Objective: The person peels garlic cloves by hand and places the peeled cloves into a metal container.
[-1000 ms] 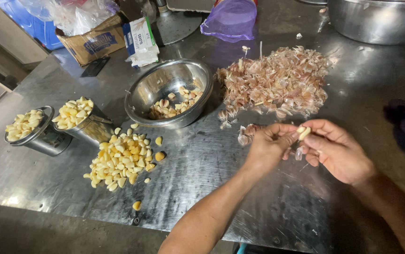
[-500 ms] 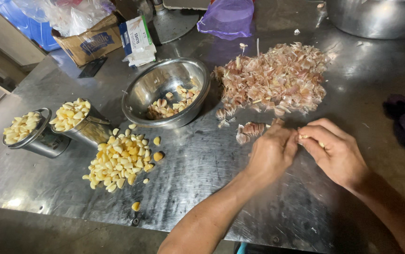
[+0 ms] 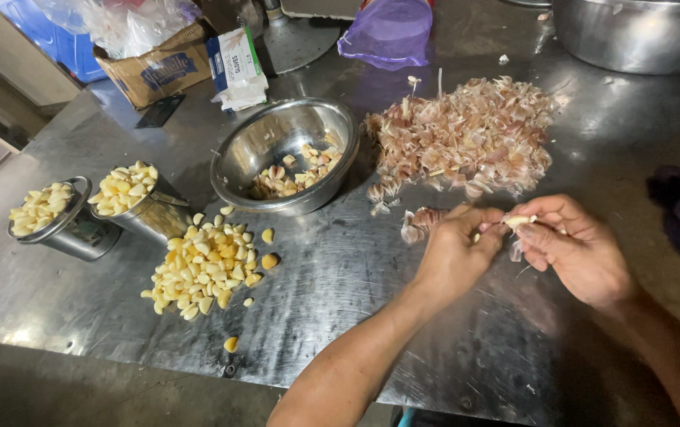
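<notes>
Hands (image 3: pixel 514 245) pinching papery garlic clove (image 3: pixel 516 221)

Pale garlic clove (image 3: pixel 516 222), pinched between fingertips

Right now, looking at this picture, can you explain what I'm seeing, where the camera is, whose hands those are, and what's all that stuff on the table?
The camera sits on a person's head and looks down, so the two bare arms reaching in are their own. The left hand and the right hand meet over a steel table and together pinch one garlic clove. Behind them lies a heap of papery garlic skins. To the left are a steel bowl holding a few cloves, a loose pile of peeled cloves, and two small metal cups heaped with more. At the far edge stand a cardboard box, a purple bag and a large metal pot.
</notes>
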